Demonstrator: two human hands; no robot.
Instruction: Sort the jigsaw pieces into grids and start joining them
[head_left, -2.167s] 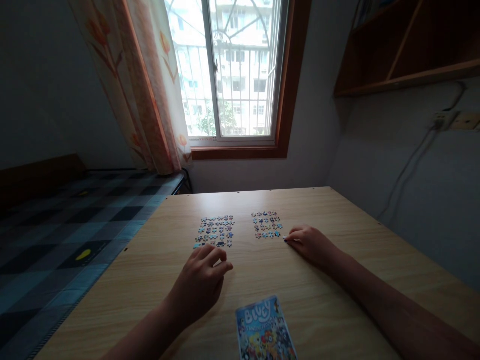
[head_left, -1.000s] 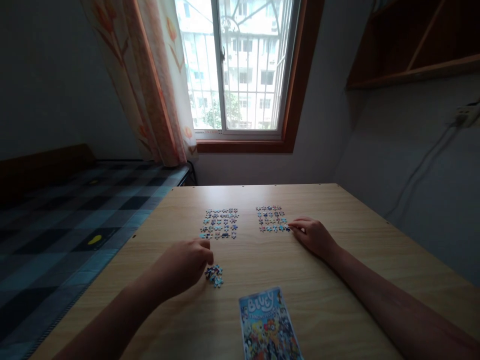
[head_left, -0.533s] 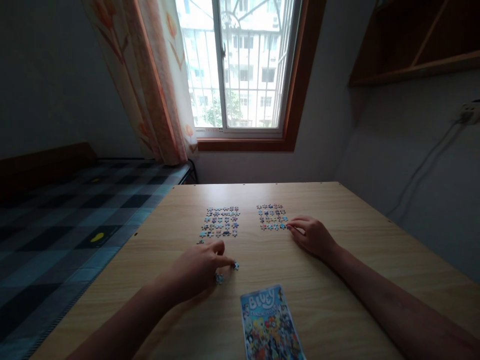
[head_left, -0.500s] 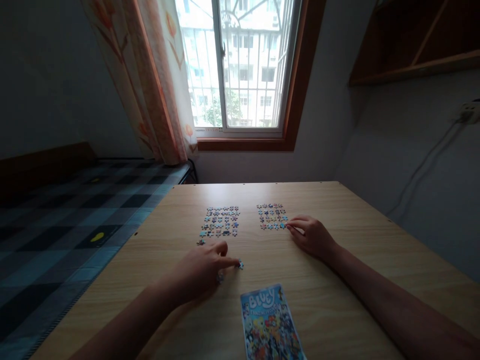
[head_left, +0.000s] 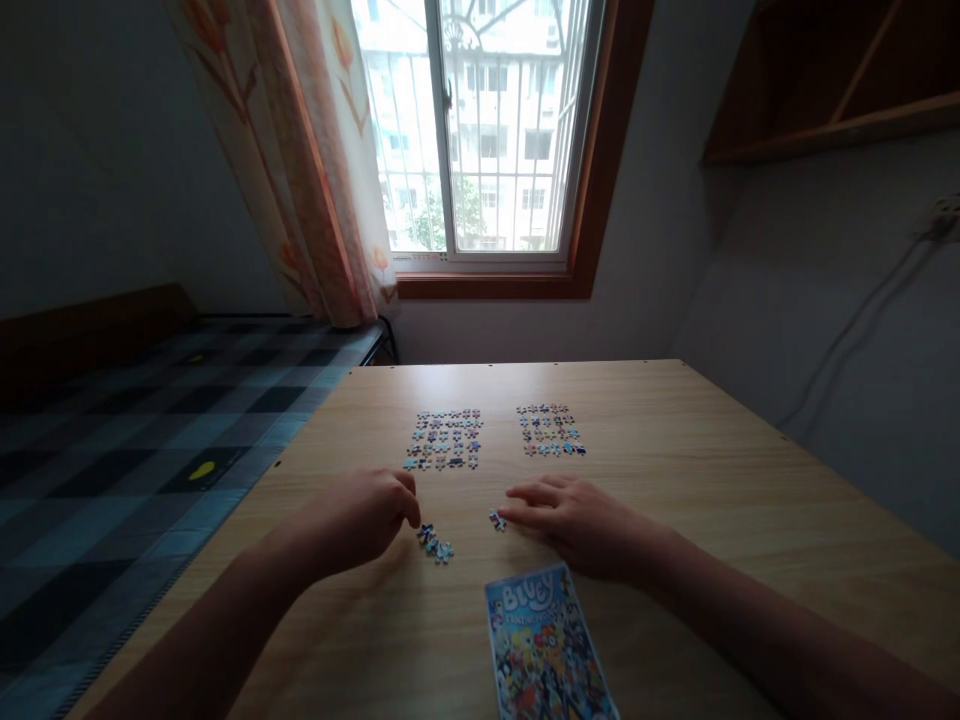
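Observation:
My left hand [head_left: 367, 515] is closed, its fingers curled down and fingertips beside a small pile of jigsaw pieces [head_left: 436, 546]; whether a piece is between them is hidden. To the right, my right hand [head_left: 574, 520] lies low over the table with fingers stretched out. Its index fingertip is at a single jigsaw piece [head_left: 497, 519], seemingly touching it. Beyond the hands, separate pieces lie in rows as two blocks: a left block [head_left: 444, 437] and a right block [head_left: 550, 430].
A "Bluey" picture card [head_left: 551, 640] lies at the near edge of the wooden table [head_left: 637, 400]. Left of the table is a bed with a checked cover [head_left: 247, 400]. A window [head_left: 495, 140] is behind, and a shelf [head_left: 832, 135] hangs on the right wall.
My right hand has come from the right block toward the single piece, leaving a piece at that block's end. My left hand has drawn back left from the single piece, uncovering the pile.

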